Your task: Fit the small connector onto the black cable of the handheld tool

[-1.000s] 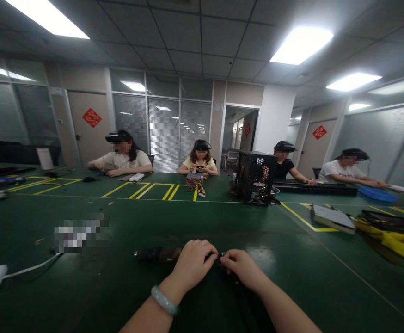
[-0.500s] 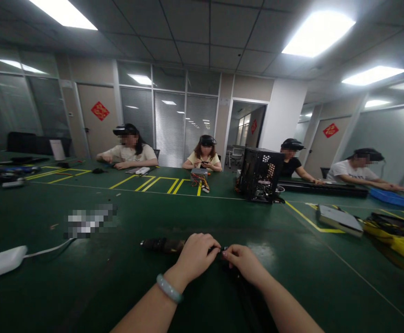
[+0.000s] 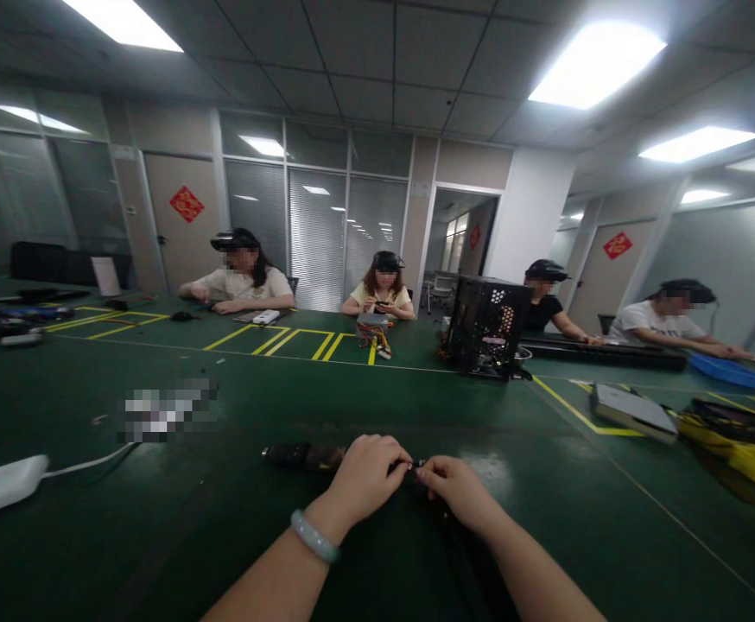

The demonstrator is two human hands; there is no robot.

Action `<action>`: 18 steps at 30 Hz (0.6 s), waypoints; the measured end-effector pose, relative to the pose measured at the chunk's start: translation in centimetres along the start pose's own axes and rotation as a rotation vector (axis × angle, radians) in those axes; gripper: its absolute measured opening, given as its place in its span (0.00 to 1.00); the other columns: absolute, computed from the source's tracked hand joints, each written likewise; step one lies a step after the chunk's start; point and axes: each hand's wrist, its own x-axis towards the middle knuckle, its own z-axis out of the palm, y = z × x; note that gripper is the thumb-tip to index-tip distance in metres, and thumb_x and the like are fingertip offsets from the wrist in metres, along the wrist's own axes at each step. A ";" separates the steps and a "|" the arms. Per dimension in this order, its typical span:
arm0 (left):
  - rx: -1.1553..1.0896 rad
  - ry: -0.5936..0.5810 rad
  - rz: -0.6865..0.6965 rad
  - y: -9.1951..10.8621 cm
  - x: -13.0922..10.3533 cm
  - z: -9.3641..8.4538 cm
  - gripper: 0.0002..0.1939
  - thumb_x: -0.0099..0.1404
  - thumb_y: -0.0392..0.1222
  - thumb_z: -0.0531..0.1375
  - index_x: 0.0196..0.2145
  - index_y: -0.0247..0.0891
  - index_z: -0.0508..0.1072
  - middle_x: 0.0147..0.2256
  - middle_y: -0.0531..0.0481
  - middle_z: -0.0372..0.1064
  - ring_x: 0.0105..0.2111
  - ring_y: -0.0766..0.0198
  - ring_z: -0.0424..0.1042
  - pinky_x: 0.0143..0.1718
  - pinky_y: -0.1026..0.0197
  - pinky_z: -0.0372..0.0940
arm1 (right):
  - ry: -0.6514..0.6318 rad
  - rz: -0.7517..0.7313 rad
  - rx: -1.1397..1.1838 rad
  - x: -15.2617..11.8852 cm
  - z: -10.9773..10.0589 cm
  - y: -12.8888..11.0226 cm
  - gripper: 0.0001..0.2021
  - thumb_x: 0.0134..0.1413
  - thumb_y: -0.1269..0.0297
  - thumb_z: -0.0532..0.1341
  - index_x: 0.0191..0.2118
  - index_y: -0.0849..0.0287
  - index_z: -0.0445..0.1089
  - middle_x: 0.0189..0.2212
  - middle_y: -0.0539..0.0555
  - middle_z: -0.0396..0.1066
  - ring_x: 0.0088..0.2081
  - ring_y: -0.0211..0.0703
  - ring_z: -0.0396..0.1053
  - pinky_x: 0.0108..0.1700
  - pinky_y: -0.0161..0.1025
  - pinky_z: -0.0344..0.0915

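Note:
A dark, roughly cylindrical tool [image 3: 305, 457] with a small metallic tip lies on the green table, its tip pointing left; I cannot tell its exact kind. My left hand [image 3: 370, 473] is over its right end and hides that part, fingers curled and closed. Close by on the right, my right hand [image 3: 453, 485] is pinched shut. Between the two sets of fingertips shows a small dark piece [image 3: 417, 465], too small to name. Something long and dark, hard to make out, runs toward me below my right hand.
On the left are a white power strip [image 3: 8, 488] with a cord and a blurred-out patch. A black computer case [image 3: 487, 328], a grey metal box [image 3: 633, 411] and a yellow container [image 3: 733, 445] of dark items stand to the right. Several people sit across the table [image 3: 254, 536].
The view has shifted very slightly. Both hands stay in nearly the same place, fingertips still close together beside the tool.

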 end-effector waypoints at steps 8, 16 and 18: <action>-0.027 -0.022 -0.040 0.2 0.0 -0.2 0.11 0.68 0.45 0.52 0.40 0.45 0.74 0.40 0.53 0.72 0.42 0.60 0.68 0.44 0.56 0.58 | 0.006 0.010 0.017 0.0 -0.1 0.0 0.14 0.58 0.54 0.58 0.30 0.60 0.71 0.23 0.49 0.70 0.25 0.36 0.64 0.28 0.32 0.55; -0.015 -0.048 -0.050 0.3 0.0 -0.2 0.12 0.69 0.45 0.52 0.41 0.44 0.74 0.42 0.51 0.72 0.43 0.60 0.68 0.46 0.55 0.58 | 0.007 0.029 0.015 -0.3 -0.1 -0.5 0.14 0.58 0.55 0.58 0.31 0.60 0.72 0.22 0.49 0.70 0.24 0.36 0.64 0.27 0.32 0.55; -0.022 -0.052 -0.049 0.3 0.0 -0.4 0.12 0.69 0.45 0.52 0.42 0.45 0.74 0.42 0.52 0.72 0.43 0.60 0.68 0.46 0.56 0.58 | 0.014 0.027 0.016 -0.3 -0.2 -0.5 0.14 0.57 0.55 0.58 0.31 0.60 0.72 0.22 0.49 0.70 0.24 0.36 0.64 0.27 0.32 0.55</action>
